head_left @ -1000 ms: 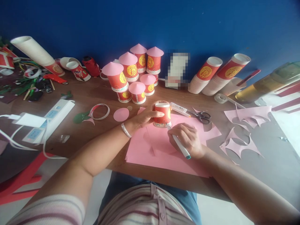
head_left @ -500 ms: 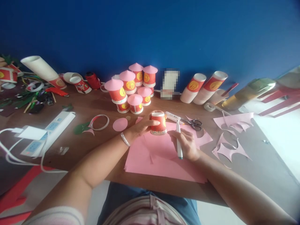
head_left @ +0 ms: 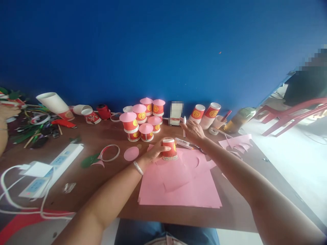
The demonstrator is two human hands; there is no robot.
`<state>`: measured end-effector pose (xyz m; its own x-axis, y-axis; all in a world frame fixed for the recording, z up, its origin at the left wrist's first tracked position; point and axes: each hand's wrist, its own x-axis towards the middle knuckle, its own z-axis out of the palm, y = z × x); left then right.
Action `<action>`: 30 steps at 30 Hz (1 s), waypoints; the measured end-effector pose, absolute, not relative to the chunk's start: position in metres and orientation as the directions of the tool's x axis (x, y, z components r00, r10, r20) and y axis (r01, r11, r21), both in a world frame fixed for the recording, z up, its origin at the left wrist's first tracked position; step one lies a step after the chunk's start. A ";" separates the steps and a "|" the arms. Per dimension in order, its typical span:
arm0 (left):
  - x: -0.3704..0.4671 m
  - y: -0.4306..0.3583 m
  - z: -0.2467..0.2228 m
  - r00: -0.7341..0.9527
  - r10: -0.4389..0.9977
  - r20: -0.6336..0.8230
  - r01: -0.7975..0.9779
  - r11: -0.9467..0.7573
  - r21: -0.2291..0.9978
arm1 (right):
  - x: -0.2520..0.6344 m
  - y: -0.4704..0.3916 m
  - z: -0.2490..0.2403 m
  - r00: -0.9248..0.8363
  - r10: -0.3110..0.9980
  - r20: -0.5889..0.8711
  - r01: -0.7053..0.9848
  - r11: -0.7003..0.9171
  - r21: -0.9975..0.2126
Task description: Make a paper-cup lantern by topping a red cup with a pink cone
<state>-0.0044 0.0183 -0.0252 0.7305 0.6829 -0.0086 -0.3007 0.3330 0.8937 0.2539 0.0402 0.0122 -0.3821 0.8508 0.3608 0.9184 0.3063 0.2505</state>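
An upside-down red paper cup [head_left: 169,150] with a yellow emblem is gripped in my left hand [head_left: 156,151], above the stack of pink paper [head_left: 194,190]. Farther back, my right hand [head_left: 194,130] has its fingers closed around a white marker pen [head_left: 184,121], held upright. That hand is close to a partly blurred white phone-like object [head_left: 176,113] by the wall. A white glue-stick-like tube [head_left: 184,143] lies at the paper's back edge. Several red cups with pink cone tops [head_left: 139,115] stand behind, left of the held cup.
A white power strip [head_left: 52,170] with cables, a paper ring [head_left: 109,153] and a pink disc [head_left: 131,153] lie left. Pink scraps [head_left: 237,143], a tape roll [head_left: 213,130] and a bottle [head_left: 240,120] are right. Another person's hand [head_left: 9,111] shows at far left.
My right hand has moved up and away with the marker pen, from beside the cup toward the phone-like object. My left hand still holds the cup. The view has tilted up.
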 end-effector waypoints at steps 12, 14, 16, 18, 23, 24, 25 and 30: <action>-0.005 0.017 -0.019 0.735 0.677 -0.031 -0.308 0.374 0.875 | 0.254 0.075 -0.005 -0.342 0.905 0.252 0.923 0.272 0.274; -0.005 0.018 -0.020 0.736 0.676 -0.034 -0.307 0.379 0.873 | 0.256 0.077 -0.007 -0.343 0.905 0.252 0.924 0.275 0.267; -0.005 0.019 -0.022 0.737 0.675 -0.037 -0.313 0.389 0.866 | 0.256 0.078 -0.009 -0.352 0.901 0.254 0.923 0.288 0.256; -0.004 0.019 -0.022 0.739 0.673 -0.032 -0.321 0.394 0.861 | 0.255 0.077 -0.010 -0.364 0.893 0.263 0.921 0.305 0.241; -0.003 0.019 -0.022 0.722 0.690 -0.050 -0.336 0.413 0.846 | 0.251 0.062 -0.008 -0.376 0.847 0.376 0.926 0.326 0.191; -0.003 0.020 -0.023 0.717 0.695 -0.055 -0.334 0.413 0.847 | 0.250 0.055 -0.007 -0.375 0.833 0.408 0.927 0.329 0.179; -0.003 0.020 -0.024 0.715 0.697 -0.055 -0.331 0.406 0.852 | 0.249 0.046 -0.007 -0.373 0.819 0.437 0.928 0.333 0.168; -0.004 0.022 -0.024 0.733 0.677 -0.065 -0.301 0.409 0.862 | 0.237 -0.020 -0.007 -0.339 0.709 0.619 0.918 0.394 0.052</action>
<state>-0.0039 0.0218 -0.0239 0.7335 0.6766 -0.0647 -0.3011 0.4088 0.8615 0.2366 -0.0197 -0.0067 -0.3391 0.7088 0.6185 0.9177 0.3940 0.0516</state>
